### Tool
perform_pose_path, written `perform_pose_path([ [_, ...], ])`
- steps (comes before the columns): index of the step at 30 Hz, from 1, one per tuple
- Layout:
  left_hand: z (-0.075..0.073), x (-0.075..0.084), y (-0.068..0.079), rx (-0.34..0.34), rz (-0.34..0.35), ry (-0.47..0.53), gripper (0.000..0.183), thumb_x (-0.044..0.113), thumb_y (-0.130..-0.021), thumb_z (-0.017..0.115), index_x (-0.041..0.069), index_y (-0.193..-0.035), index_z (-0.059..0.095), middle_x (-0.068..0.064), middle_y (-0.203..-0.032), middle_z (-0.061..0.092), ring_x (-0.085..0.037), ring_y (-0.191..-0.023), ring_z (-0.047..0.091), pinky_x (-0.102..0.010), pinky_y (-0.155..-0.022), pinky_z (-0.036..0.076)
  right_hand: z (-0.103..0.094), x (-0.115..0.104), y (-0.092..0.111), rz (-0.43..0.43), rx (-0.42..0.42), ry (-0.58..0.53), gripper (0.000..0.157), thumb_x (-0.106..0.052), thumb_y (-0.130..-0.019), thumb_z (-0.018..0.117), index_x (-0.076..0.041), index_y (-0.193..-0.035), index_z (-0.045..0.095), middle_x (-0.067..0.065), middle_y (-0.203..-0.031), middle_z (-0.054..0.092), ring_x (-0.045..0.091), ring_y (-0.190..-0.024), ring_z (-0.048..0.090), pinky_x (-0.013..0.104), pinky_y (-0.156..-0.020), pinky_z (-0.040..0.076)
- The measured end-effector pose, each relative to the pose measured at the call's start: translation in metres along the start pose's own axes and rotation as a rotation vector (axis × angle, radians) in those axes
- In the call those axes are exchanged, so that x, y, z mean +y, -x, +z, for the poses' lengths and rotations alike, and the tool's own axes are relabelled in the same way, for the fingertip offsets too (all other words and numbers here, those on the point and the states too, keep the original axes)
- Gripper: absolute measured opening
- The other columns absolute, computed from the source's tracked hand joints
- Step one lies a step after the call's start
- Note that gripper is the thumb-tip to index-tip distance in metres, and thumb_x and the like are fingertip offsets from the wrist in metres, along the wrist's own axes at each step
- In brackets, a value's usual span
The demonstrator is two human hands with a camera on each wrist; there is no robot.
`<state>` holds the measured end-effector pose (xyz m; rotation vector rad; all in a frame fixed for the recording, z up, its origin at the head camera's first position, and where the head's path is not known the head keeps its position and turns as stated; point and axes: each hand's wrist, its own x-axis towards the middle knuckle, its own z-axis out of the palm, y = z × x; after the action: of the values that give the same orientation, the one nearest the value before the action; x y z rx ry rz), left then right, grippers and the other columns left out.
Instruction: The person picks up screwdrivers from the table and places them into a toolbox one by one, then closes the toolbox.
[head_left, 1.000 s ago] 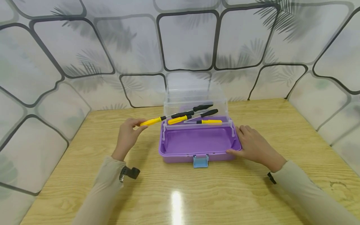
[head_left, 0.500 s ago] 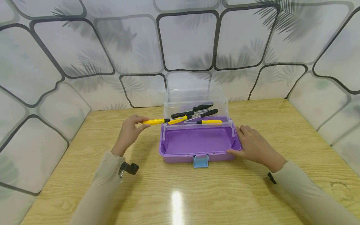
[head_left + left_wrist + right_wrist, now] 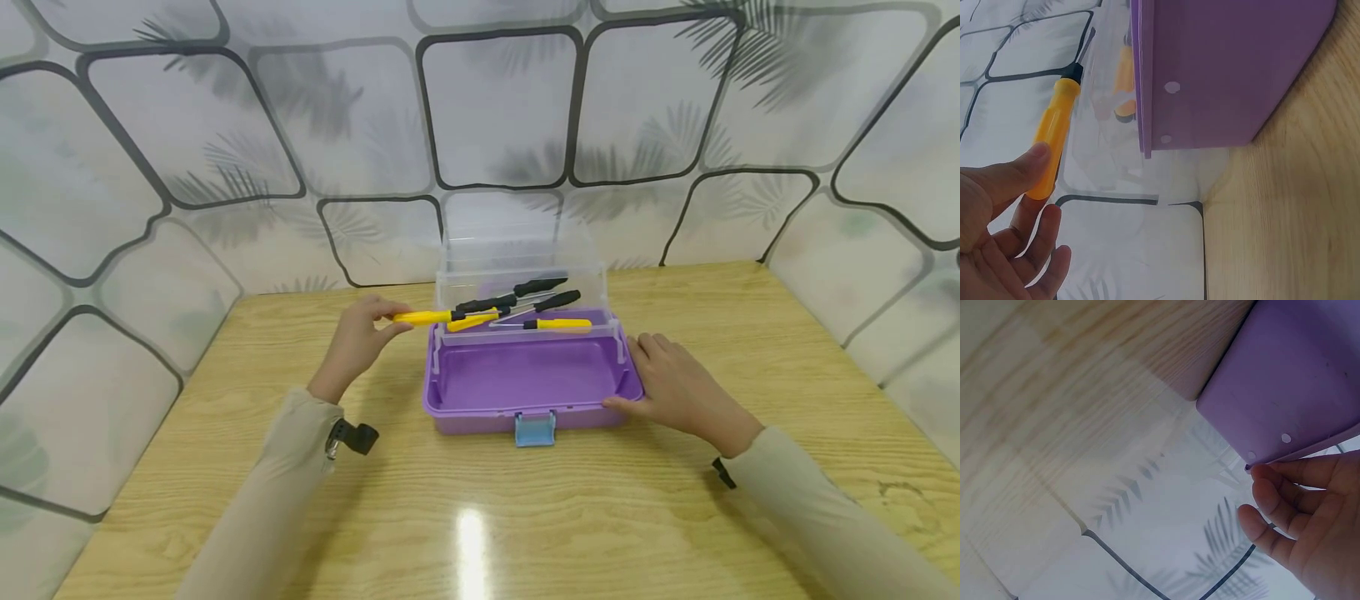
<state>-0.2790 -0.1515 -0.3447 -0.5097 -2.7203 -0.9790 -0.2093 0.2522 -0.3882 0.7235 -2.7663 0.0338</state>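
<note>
My left hand pinches a screwdriver by its yellow handle, between thumb and fingers. Its thin shaft points right, over the left end of the raised tray of a purple toolbox. Several other screwdrivers lie crosswise in that tray, some with black handles, others yellow, such as one yellow-handled screwdriver at the front. Holding the toolbox at its right side is my right hand, thumb on the front corner. In the right wrist view, fingertips meet the rim; the thumb is hidden there.
The toolbox's clear lid stands open at the back, before a patterned wall covering. A light blue latch hangs down at the front. Everything stands on a wood-grain table. Each wrist wears a black strap.
My left hand has moved right and slightly up with the screwdriver, which has turned nearly level with its shaft now over the tray. My right hand and the toolbox stay put.
</note>
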Motion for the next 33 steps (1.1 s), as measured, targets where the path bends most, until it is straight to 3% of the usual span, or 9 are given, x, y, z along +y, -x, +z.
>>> perform_pose_path([
  [7, 0.009, 0.008, -0.005, 0.003, 0.005, 0.006, 0.026, 0.014, -0.085, 0.069, 0.003, -0.109, 0.07, -0.016, -0.097, 0.066, -0.03, -0.092, 0.058, -0.043, -0.084, 0.048, 0.0, 0.001, 0.0, -0.003, 0.006, -0.005, 0.092, -0.064, -0.076, 0.062, 0.012, -0.125, 0.051, 0.022, -0.101, 0.058, 0.032, -0.089, 0.056, 0.047, -0.078, 0.049],
  [33, 0.039, 0.038, -0.024, -0.028, -0.075, -0.025, 0.025, 0.023, -0.086, 0.069, 0.011, -0.107, 0.072, -0.009, -0.102, 0.067, -0.026, -0.095, 0.06, -0.035, -0.078, 0.049, 0.003, 0.001, -0.001, 0.003, -0.006, 0.005, 0.093, -0.063, -0.074, 0.064, 0.012, -0.126, 0.049, 0.023, -0.105, 0.058, 0.034, -0.092, 0.057, 0.048, -0.079, 0.049],
])
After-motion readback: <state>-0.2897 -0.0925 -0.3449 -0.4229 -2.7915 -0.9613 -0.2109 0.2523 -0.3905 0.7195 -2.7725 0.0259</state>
